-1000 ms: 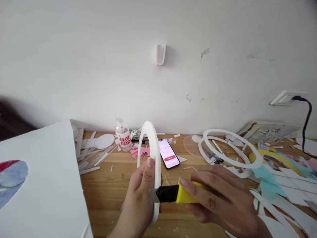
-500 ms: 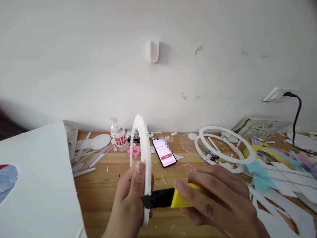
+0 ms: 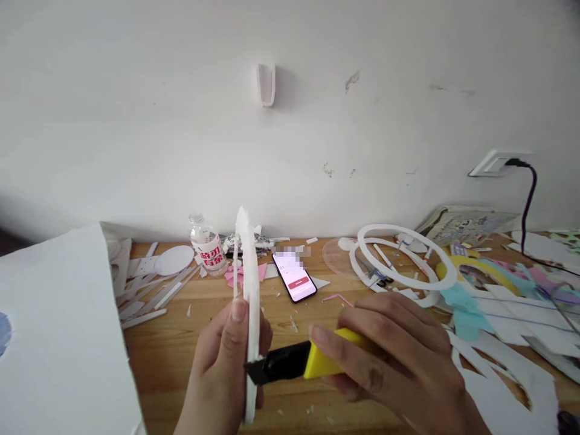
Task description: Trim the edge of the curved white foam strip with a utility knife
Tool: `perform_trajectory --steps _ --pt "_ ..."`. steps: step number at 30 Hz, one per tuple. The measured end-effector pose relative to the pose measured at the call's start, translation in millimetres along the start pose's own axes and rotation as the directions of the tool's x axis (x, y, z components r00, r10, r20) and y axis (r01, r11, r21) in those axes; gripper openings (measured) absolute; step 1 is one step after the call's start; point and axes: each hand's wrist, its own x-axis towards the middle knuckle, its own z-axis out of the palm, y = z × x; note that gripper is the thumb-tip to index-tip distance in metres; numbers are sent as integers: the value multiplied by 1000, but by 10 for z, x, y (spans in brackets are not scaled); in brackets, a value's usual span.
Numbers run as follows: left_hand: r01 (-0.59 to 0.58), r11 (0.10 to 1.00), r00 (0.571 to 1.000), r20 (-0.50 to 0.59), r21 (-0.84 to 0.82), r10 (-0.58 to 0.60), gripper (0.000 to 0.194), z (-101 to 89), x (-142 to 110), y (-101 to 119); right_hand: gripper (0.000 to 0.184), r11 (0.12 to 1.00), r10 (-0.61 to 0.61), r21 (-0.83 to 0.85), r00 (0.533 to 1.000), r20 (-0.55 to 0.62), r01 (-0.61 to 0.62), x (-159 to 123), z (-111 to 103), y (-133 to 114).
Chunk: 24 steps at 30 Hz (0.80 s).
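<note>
My left hand (image 3: 226, 356) is closed around a white foam ring (image 3: 251, 272) that stands on edge, nearly side-on to me, its thumb pressed against the near face. In my right hand (image 3: 394, 356) is a utility knife (image 3: 326, 356) with a yellow handle and black front end. The knife's dark blade lies against the ring's outer edge just below my left thumb. White crumbs cling to the blade and to the ring's rough top edge. My left fingers behind the ring are partly hidden.
Beyond the ring stand a plastic bottle (image 3: 208, 248) and a lit phone (image 3: 294, 278). More white rings (image 3: 448, 275) lie at the right among paper scraps (image 3: 512, 320). A large white board (image 3: 63, 314) is at the left. White strips (image 3: 170, 295) lie near the bottle.
The whole view has shifted, so the background sits further left. The ring has turned more edge-on. The knife stays against its edge, and both hands keep their hold.
</note>
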Motion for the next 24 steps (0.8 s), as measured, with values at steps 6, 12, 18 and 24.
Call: perform_trajectory --steps 6,12,18,24 --pt "41 999 999 22 11 -42 59 -41 81 -110 31 1000 -6 -21 1000 -10 6 -7 66 -18" --pt "15 1000 1000 5 18 -15 57 -41 109 -138 29 1000 -10 -27 1000 2 10 12 60 -30" --pt "90 995 996 -28 53 -88 62 -4 86 -70 30 1000 -20 -3 1000 -13 20 -40 72 51" --pt "69 997 997 -32 33 -68 63 23 83 -93 29 1000 -1 -23 1000 -14 1 -11 108 -21"
